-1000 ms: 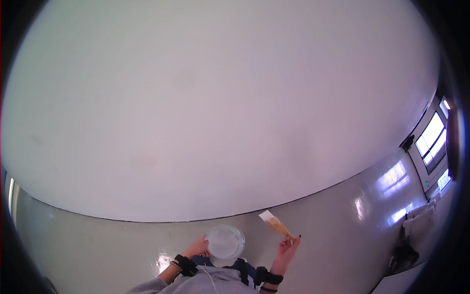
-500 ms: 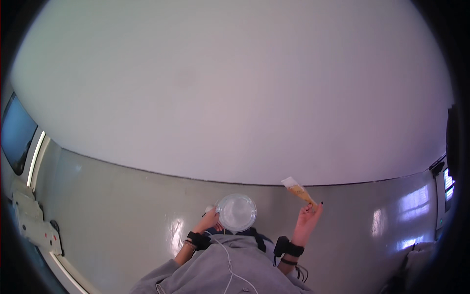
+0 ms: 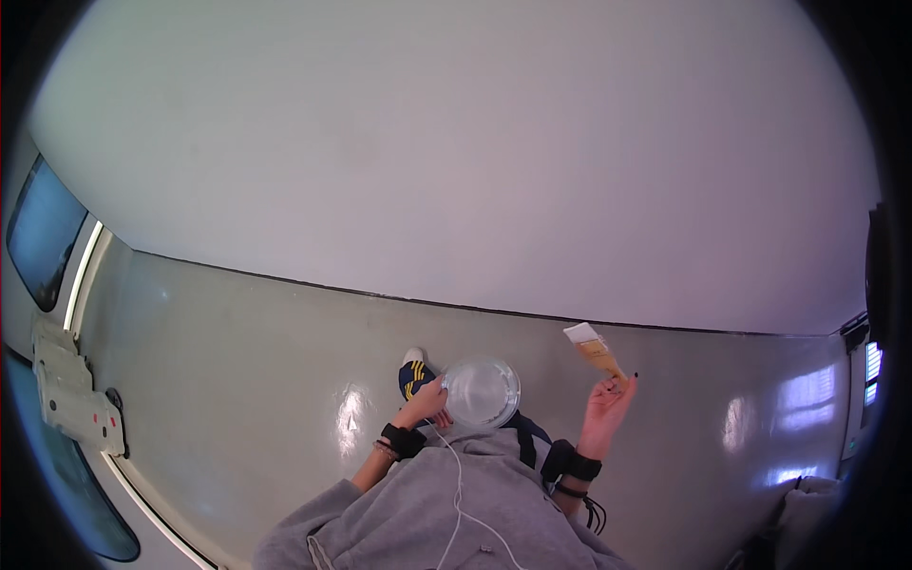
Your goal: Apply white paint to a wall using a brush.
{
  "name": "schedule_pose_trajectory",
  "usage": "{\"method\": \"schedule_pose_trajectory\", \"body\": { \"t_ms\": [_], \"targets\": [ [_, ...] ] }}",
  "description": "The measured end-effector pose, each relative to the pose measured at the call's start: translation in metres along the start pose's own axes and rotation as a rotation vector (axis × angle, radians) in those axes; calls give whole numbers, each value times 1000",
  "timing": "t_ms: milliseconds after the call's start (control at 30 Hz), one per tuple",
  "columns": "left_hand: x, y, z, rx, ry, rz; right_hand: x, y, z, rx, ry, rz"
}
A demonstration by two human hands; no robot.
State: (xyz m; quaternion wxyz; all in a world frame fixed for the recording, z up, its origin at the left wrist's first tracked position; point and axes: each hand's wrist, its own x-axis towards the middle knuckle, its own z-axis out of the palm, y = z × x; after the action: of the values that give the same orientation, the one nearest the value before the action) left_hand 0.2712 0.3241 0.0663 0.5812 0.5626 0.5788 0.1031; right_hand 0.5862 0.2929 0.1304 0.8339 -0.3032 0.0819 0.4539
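Note:
At the lower middle, my left hand is closed on the left rim of a round clear bowl. The bowl looks glassy, with something pale or watery inside that I cannot make out. To the right, my right hand grips a flat paintbrush by the narrow end of its tan wooden handle. The brush's broad white bristles point up and left toward the wall, apart from it. Both wrists wear black bands with small boxes.
A large plain white wall fills the view ahead, meeting the shiny grey floor along a dark line. My navy shoe with yellow stripes shows beside the bowl. Far left are a window-like panel and a white fixture. A white cable crosses my grey top.
The view has shifted as I move, and my left shoe has come into sight. Bowl and brush sit slightly further right and higher in the picture, both still held.

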Motion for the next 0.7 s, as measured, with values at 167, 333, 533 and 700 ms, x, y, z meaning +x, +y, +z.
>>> {"method": "schedule_pose_trajectory", "body": {
  "t_ms": [167, 333, 533, 700],
  "targets": [
    [-10, -9, 5, -165, -12, -9, -2, -1, -3, 26, -60, -26],
    [-35, -22, 16, -308, 30, -19, -7, -4, 9, -169, -122, -65],
    [-79, -32, 5, -414, 38, -21, -39, 5, 71, -603, -395, -210],
    [-82, -18, -19, -443, 87, -23, -11, 58, 109, -570, -486, -120]
  ]
}}
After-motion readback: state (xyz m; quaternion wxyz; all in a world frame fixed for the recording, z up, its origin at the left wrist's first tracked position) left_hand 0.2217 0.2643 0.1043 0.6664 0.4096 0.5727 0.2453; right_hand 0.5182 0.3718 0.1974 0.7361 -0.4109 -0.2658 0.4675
